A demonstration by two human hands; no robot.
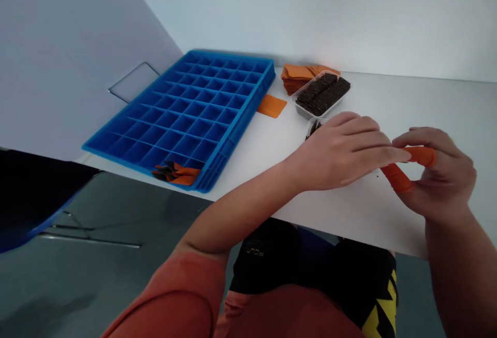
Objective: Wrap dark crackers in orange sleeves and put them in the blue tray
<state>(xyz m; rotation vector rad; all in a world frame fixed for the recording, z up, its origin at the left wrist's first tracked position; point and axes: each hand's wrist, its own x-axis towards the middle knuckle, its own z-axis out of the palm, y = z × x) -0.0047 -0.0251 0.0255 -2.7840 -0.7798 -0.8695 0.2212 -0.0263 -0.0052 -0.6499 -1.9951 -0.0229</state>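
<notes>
Two bright orange finger covers point(396, 178), held above the table point(411, 100) at about 3 o'clock in the view, sheathe the thumb and index finger of the right hand point(438, 172). Both are close-fitting tubes, each ending in a distinct edge on the bare finger. The thumb cover slants from 10 o'clock down toward 4 o'clock; the index cover point(422, 156) lies nearly level, from 9 toward 3 o'clock, following the bent finger. Fingertips of the left hand point(344, 151) hide part of their 9 o'clock ends.
</notes>
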